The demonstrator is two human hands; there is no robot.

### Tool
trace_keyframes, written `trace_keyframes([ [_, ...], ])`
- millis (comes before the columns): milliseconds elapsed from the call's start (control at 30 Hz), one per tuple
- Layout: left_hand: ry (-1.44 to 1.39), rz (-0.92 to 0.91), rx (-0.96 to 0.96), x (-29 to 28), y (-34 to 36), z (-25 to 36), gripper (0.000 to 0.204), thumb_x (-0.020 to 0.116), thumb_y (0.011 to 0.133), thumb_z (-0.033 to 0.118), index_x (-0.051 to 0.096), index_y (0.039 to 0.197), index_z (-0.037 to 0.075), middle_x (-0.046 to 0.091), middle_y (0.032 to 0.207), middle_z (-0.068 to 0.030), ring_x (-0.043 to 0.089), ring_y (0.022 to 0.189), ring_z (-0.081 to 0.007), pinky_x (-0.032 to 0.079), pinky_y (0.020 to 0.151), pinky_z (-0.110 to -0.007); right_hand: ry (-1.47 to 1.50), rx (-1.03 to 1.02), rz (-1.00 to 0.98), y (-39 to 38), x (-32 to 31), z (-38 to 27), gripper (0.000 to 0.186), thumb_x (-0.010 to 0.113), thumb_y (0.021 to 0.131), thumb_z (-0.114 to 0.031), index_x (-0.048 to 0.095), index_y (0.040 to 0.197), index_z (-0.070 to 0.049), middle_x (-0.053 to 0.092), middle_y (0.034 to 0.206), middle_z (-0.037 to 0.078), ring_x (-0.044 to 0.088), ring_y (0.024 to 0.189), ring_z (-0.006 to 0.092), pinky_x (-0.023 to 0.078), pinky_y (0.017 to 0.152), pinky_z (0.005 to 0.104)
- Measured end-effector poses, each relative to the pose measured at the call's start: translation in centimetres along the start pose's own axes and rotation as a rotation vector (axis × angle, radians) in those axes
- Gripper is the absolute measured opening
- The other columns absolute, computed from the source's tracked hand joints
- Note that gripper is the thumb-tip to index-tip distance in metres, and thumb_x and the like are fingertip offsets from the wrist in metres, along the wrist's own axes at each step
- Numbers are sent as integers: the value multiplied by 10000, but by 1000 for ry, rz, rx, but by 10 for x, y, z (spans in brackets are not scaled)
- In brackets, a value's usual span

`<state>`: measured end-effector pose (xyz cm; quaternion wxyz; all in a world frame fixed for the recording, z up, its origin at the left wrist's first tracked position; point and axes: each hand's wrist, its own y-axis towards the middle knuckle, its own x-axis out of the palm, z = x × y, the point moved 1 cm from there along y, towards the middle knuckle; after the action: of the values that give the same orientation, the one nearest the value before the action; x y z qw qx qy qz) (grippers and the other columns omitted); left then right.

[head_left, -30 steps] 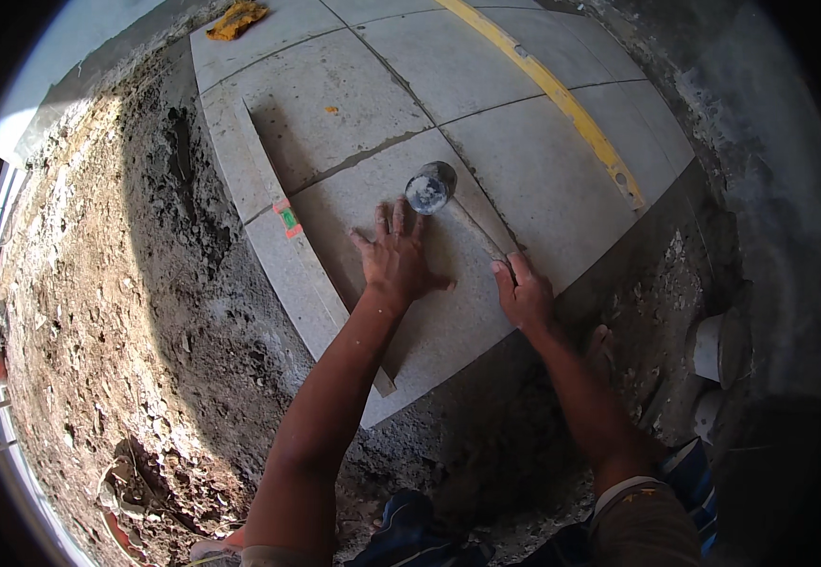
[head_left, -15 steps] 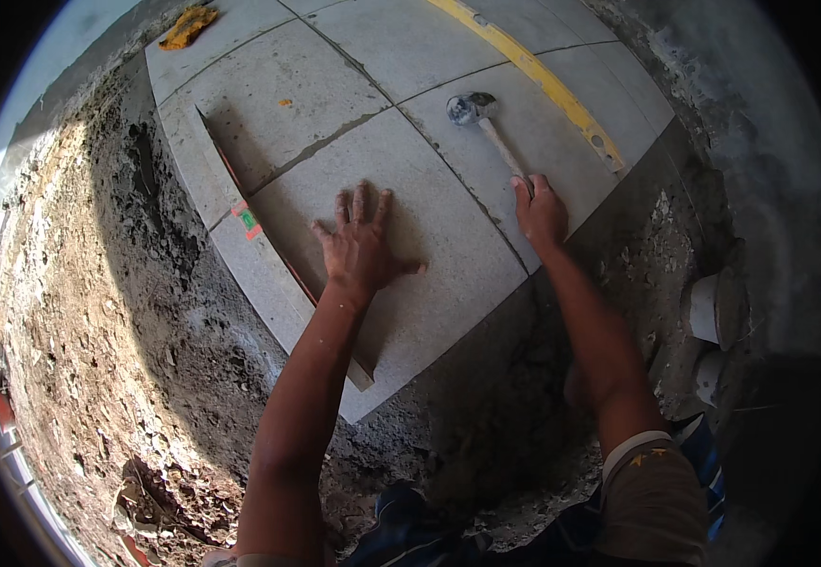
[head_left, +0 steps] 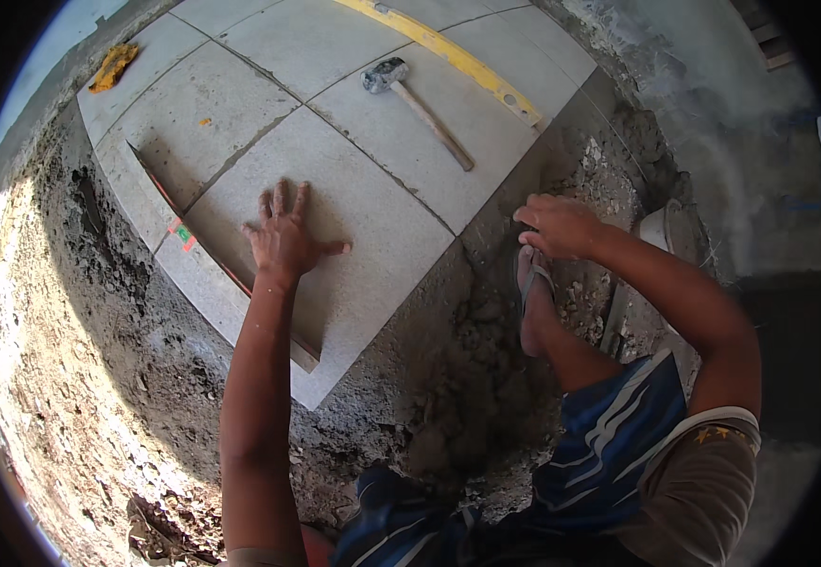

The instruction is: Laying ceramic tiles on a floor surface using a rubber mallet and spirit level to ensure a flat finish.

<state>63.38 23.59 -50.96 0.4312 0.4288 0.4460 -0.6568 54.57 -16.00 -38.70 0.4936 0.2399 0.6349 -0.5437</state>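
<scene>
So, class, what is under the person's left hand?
A pale grey tile shows around the spread left hand; whatever is directly beneath the palm is covered and cannot be seen.

Free tile [head_left: 372,222] separates the mallet [head_left: 422,111] from the grey bar [head_left: 181,232], the left hand [head_left: 283,242] obstructing.

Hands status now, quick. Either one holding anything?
Left hand: open, spread palm down on the tile, holding nothing.
Right hand: partly open, loosely curled near the foot, nothing visible in it.
</scene>
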Motion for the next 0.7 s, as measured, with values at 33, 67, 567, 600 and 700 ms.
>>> trace_keyframes([
  [33,-14,5,10,0,0,2,1265,848,566,738,331,1616,258,204,1712,-86,208,1565,-341,282,1130,-748,47,63,-78,-46,3,1,335,682,930,-346,631,1150,-98,618,1092,134,624,1099,356,515,919,483],
  [67,-10,0,15,1,0,6,1263,842,575,743,326,1618,251,201,1713,-89,202,1568,-340,281,1134,-742,33,136,-198,-92,0,1,348,666,944,-354,625,1168,-91,620,1102,154,620,1119,364,513,931,482],
  [567,-629,662,-28,-71,-134,-75,738,788,888,444,564,1421,-14,581,1424,-266,560,1345,-369,466,1086,-436,793,895,114,-318,150,133,362,676,961,-340,615,920,14,627,677,124,646,679,308,489,677,429],
  [600,-795,637,-124,-70,-152,-80,692,760,927,412,557,1425,-24,601,1408,-251,571,1336,-347,472,1079,-419,709,869,96,-321,181,143,347,666,976,-333,620,954,10,622,701,114,658,735,283,505,711,427],
  [700,-939,814,-358,-38,-199,-110,560,692,996,346,575,1397,-26,648,1360,-203,623,1249,-288,483,1066,-394,469,984,-75,-314,294,139,706,652,963,-491,488,1404,36,586,1373,303,583,1244,463,463,1014,506],
])
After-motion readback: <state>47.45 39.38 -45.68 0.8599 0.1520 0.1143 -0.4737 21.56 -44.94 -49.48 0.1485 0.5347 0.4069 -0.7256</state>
